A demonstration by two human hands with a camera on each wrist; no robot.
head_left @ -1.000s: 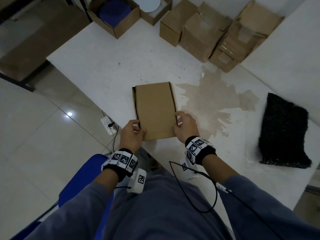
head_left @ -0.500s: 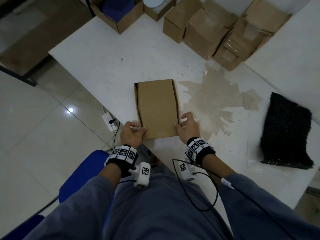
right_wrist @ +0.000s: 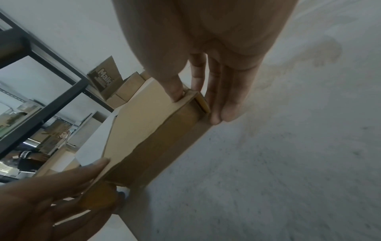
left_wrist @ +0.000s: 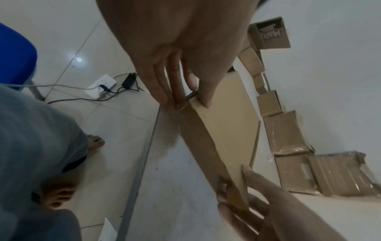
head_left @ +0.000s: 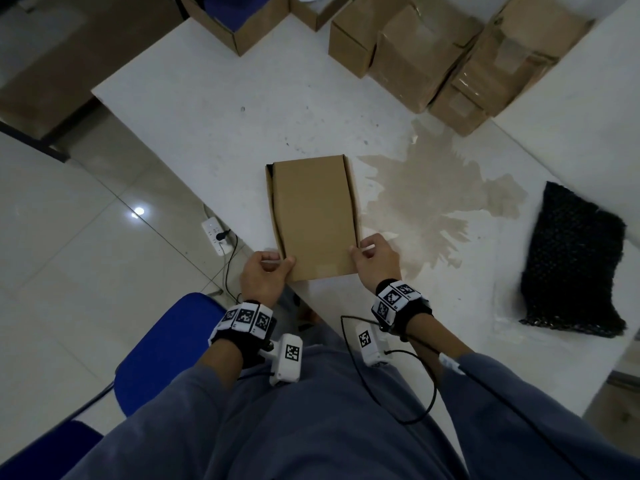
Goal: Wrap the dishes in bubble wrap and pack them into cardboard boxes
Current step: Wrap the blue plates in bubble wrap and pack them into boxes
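Observation:
A flat brown cardboard box (head_left: 313, 216) lies with its lid down near the front edge of the white table (head_left: 207, 109). My left hand (head_left: 266, 271) pinches its near left corner, thumb on the lid and fingers down the side (left_wrist: 185, 97). My right hand (head_left: 372, 256) pinches the near right corner the same way (right_wrist: 191, 97). The box (left_wrist: 226, 130) shows edge-on in the left wrist view, and its front face (right_wrist: 156, 146) in the right wrist view. A piece of black bubble wrap (head_left: 571, 261) lies at the right of the table. No dish shows near my hands.
Several closed cardboard boxes (head_left: 426, 53) stand along the back of the table. An open box with something blue inside (head_left: 239, 19) sits at the back left. A brown stain (head_left: 433, 195) marks the tabletop. A blue chair (head_left: 162, 351) and a power strip (head_left: 216, 235) are on the floor.
Both hands stay on the box's near corners. The thumbs have shifted slightly along the lid's front edge, and the box has barely moved.

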